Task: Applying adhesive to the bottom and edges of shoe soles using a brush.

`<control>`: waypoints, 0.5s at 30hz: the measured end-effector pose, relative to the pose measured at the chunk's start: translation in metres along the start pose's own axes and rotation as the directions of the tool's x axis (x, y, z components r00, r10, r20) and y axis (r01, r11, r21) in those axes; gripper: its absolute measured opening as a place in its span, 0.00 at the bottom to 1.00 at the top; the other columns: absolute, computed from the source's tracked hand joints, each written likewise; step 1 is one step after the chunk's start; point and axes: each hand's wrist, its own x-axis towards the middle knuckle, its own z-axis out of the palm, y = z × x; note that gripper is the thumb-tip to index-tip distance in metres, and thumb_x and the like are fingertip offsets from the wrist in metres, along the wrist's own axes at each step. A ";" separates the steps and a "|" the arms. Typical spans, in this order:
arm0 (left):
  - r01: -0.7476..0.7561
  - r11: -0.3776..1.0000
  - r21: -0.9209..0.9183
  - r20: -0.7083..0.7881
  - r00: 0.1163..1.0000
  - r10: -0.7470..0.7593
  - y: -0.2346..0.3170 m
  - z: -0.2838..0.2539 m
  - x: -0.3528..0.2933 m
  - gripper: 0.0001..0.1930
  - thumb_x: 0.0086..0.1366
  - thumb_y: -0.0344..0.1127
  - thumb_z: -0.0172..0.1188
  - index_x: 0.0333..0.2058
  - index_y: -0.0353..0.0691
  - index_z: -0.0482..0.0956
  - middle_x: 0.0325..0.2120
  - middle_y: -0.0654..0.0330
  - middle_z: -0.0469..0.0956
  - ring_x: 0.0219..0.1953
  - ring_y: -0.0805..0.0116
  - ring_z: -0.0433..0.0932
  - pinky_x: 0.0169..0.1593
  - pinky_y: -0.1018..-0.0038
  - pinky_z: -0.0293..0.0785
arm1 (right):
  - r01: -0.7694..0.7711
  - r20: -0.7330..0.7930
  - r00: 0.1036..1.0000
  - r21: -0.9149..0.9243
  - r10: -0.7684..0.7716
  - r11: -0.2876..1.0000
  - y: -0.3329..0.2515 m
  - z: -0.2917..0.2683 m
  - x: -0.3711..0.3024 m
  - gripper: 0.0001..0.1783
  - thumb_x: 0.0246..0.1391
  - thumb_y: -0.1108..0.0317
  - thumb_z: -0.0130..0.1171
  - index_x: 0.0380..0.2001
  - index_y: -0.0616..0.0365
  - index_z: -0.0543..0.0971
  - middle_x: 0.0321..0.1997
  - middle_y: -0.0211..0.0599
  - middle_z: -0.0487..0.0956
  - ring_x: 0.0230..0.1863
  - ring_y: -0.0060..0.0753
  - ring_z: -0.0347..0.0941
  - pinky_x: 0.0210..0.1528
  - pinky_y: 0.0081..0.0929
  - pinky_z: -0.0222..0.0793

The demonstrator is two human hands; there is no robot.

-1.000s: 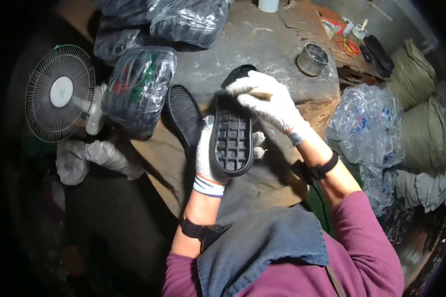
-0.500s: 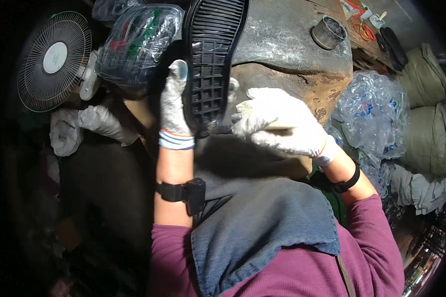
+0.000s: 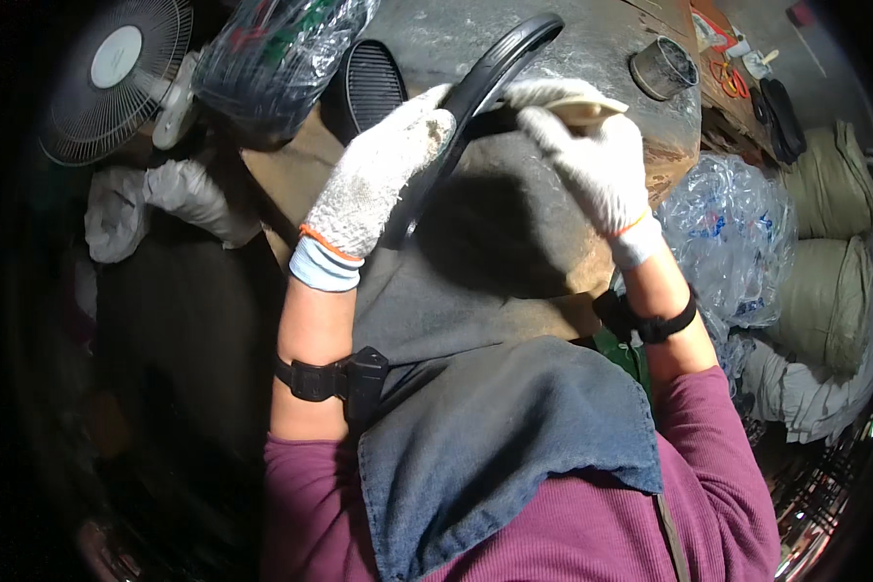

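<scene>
We can read no words or numbers here. We see only unclear marks: faint on the fan (image 3: 116, 56), red and green on the bundle (image 3: 274, 76), blue on the plastic bags (image 3: 732, 238).

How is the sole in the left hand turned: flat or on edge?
On edge: the black sole, held in the left hand, shows the camera mainly its narrow sidewall, not a broad face.

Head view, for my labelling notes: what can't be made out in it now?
All in the head view:
Held black sole: tread turned from view; left hand covers part.
Pale-handled tool: kind unclear; right hand covers much.
Fan: top cut off by upper edge.
Plastic-wrapped bundle: likewise cut off.
</scene>
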 end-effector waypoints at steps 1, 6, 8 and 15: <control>0.108 0.990 -0.090 0.024 0.994 -0.106 0.000 -0.002 -0.005 0.19 0.77 0.31 0.56 0.61 0.30 0.75 0.60 0.42 0.78 0.59 0.47 0.79 0.65 0.65 0.75 | 0.078 -0.038 0.996 -0.039 -0.079 0.996 0.009 -0.004 0.009 0.11 0.60 0.67 0.69 0.45 0.53 0.89 0.45 0.33 0.90 0.47 0.26 0.86 0.54 0.24 0.78; 0.277 0.522 -0.807 0.123 0.942 -0.311 0.011 -0.012 -0.061 0.22 0.80 0.37 0.51 0.65 0.30 0.72 0.57 0.48 0.81 0.55 0.56 0.83 0.59 0.67 0.79 | 0.008 -0.110 0.994 -0.100 -0.019 0.995 0.054 -0.008 0.034 0.13 0.63 0.62 0.68 0.47 0.56 0.88 0.47 0.35 0.90 0.46 0.26 0.86 0.51 0.25 0.79; 0.300 -0.067 -0.951 0.299 0.854 -0.425 -0.012 -0.046 -0.120 0.25 0.81 0.47 0.49 0.65 0.32 0.71 0.57 0.46 0.81 0.51 0.46 0.86 0.56 0.54 0.84 | 0.019 -0.053 0.999 0.167 -0.011 0.986 0.041 0.014 0.033 0.14 0.63 0.63 0.68 0.48 0.58 0.87 0.46 0.34 0.90 0.46 0.23 0.84 0.50 0.23 0.78; -0.169 0.615 -0.770 -0.633 0.326 -0.702 -0.012 -0.038 -0.384 0.32 0.79 0.58 0.45 0.69 0.39 0.70 0.68 0.53 0.72 0.58 0.58 0.79 0.60 0.60 0.78 | 0.199 -0.320 0.939 0.204 -0.127 0.958 0.028 -0.061 0.061 0.13 0.65 0.69 0.66 0.50 0.61 0.86 0.44 0.32 0.88 0.42 0.19 0.80 0.48 0.20 0.76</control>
